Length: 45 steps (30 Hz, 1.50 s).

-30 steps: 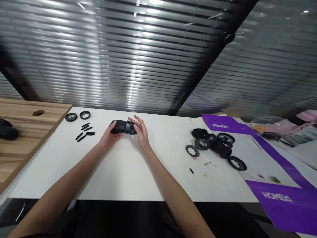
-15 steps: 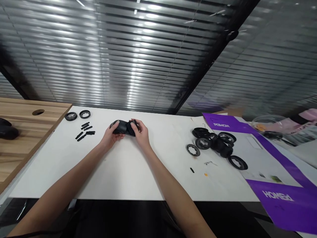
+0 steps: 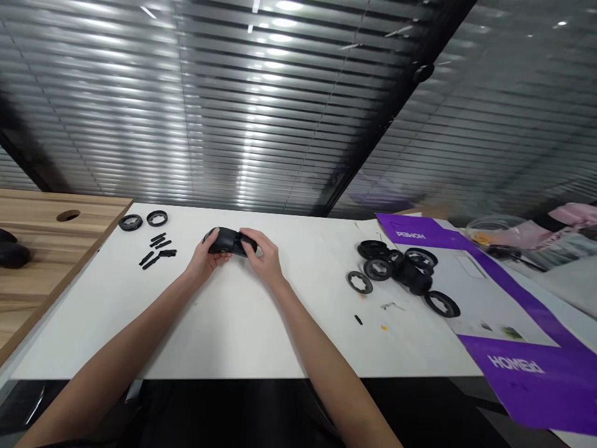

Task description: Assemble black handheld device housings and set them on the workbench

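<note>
Both hands hold a glossy black, curved plastic part (image 3: 224, 240) above the white table; its exact kind cannot be made out. My left hand (image 3: 204, 259) is closed around its left end, thumb on top and fingers underneath. My right hand (image 3: 265, 254) grips the right end, thumb and fingertips pressing on a darker section there. To the left lie several thin black strips (image 3: 158, 250). Beyond them are two black rings with notched inner edges, one ring (image 3: 130, 223) left of the other ring (image 3: 157, 218).
Several black rings and round parts (image 3: 410, 274) are heaped at the right, partly on a purple and white sheet (image 3: 517, 364). Near them lie a flat ring (image 3: 359, 282), a small black strip (image 3: 358, 320) and an orange bit (image 3: 384, 328). A wooden surface (image 3: 41, 274) adjoins on the left.
My right fingers have shifted over the right end of the black part, the index finger now lying across its top. The view has moved slightly; the table items look unmoved.
</note>
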Available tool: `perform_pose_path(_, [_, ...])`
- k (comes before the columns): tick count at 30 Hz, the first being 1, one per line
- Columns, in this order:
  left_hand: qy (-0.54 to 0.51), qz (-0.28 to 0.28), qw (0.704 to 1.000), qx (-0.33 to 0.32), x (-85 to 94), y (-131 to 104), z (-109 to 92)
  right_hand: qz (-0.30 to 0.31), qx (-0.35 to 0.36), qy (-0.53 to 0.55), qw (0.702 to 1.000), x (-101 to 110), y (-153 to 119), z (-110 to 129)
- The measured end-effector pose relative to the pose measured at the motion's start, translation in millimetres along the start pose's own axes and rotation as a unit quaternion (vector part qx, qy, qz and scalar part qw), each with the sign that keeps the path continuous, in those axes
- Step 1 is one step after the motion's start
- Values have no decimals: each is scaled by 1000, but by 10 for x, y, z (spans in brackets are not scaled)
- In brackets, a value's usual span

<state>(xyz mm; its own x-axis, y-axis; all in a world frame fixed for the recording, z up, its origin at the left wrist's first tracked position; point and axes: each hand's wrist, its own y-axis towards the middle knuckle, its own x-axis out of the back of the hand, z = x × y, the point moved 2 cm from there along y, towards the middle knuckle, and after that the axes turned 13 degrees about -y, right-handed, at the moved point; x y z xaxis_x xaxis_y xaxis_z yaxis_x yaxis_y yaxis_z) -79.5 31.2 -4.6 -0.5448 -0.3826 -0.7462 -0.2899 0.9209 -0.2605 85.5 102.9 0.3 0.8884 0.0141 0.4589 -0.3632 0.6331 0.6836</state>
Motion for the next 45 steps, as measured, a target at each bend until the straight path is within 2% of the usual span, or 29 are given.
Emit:
perform_pose_path(3, [-11,-4,1000,3,4,-6,-7,40,74,1,996,-32,-29,86])
perform_pose_path(5, [-14,-4,1000,6,5,-8,-7,36,83,7,996,-36,-31,124])
perform_pose_path(7, [-12,-1,1000,9,5,-8,-3,18,62,22,998,-37,-22,132])
perform_pose_path(11, [-8,2,1000,3,-2,-4,2,0,-33,65,997,-61,10,78])
perform_pose_path(15, [-5,4,1000,4,-24,-12,-6,42,-157,141,976,-96,39,26])
perform_pose_path(17, [-8,-3,1000,4,-37,-16,-12,71,-221,206,951,-116,45,26])
perform_pose_path(20, [-14,-12,1000,6,-44,-12,-15,108,-306,309,894,-156,43,47])
perform_pose_path(23, [-15,-9,1000,10,-36,0,-11,115,-346,356,861,-187,41,67])
perform_pose_path(28, [-13,-6,1000,8,-29,-2,-15,99,-368,378,844,-206,36,79])
perform_pose_path(35, [-8,23,1000,5,-46,-32,-23,123,-406,416,805,-215,32,100])
perform_pose_path(45, [0,61,998,0,24,3,-10,138,-375,412,819,-183,24,152])
